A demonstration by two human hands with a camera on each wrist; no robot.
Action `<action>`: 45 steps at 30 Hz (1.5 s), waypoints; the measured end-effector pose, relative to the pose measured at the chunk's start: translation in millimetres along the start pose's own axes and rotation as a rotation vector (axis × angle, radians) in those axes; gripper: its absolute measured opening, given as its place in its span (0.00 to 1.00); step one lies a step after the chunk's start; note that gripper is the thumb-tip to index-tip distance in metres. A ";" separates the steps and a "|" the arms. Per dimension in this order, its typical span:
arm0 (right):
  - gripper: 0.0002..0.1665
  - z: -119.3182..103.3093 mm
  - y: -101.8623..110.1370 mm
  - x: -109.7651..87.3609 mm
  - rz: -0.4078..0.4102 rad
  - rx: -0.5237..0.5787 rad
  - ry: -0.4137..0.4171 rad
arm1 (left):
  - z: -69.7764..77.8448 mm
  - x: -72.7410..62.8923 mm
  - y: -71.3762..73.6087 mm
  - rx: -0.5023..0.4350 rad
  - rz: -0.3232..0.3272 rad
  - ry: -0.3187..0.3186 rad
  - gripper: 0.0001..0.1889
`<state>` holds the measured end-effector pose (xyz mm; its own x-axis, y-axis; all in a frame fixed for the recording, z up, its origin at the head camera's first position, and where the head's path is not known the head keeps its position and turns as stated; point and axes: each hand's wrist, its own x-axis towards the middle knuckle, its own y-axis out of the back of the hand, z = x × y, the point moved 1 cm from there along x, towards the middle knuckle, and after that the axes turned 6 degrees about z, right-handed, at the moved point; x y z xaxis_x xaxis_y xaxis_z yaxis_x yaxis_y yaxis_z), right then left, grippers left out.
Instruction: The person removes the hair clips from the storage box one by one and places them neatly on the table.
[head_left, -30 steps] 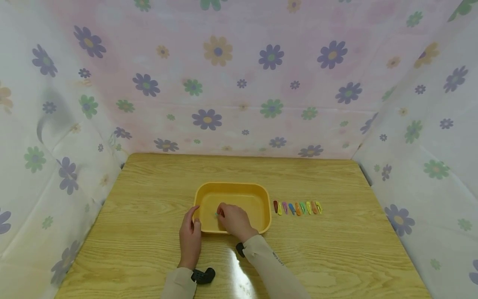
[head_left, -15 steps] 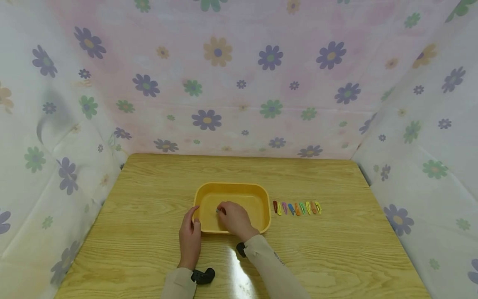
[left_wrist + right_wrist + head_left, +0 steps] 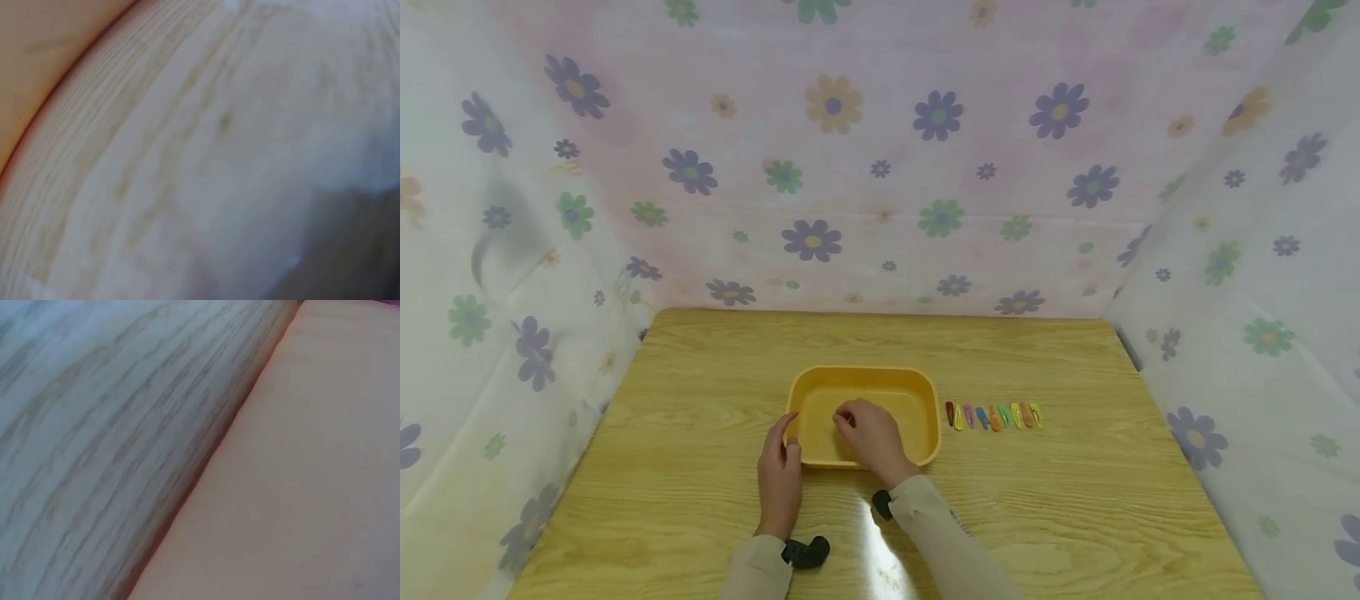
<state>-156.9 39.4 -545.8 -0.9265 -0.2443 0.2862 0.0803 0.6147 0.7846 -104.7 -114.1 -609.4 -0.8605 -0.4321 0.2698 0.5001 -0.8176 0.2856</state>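
A yellow plastic basin (image 3: 863, 377) stands on the wooden table. My left hand (image 3: 779, 485) holds its left wall, fingers at the rim and thumb near the front corner. Inside the basin, my right hand (image 3: 874, 438) is low over the floor, thumb and index finger brought together in a pinch. Whatever lies between those fingertips is hidden now. To the right of the basin, several snap hair clips (image 3: 995, 418) lie side by side in a row, from a dark red clip (image 3: 950, 414) to a yellow clip (image 3: 1036, 415).
The wooden table (image 3: 715, 367) runs back to a flower-print cloth (image 3: 880, 192), which also hangs at both sides. Each wrist carries a black strap-on device, such as the left wrist device (image 3: 807, 552). Both wrist views mostly show blurred wood grain and the basin wall (image 3: 300, 469).
A small teal piece at my right fingertips, seen earlier, is now out of sight behind them. The right hand has barely shifted; the left hand stays at the basin. The head view drifts slightly.
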 end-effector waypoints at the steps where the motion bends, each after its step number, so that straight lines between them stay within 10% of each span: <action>1: 0.08 0.4 -0.3 -0.4 0.010 0.014 0.000 | -0.6 -0.1 0.2 0.001 0.002 0.003 0.19; 45: 0.17 19.4 44.4 1.9 0.078 0.616 -0.294 | 0.9 -0.4 -0.2 -0.011 -0.012 0.019 0.19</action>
<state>-162.2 80.7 -521.1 -0.9948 -0.0218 0.0998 0.0078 0.9579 0.2868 -104.3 -113.5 -608.7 -0.8681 -0.4296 0.2486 0.4889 -0.8266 0.2787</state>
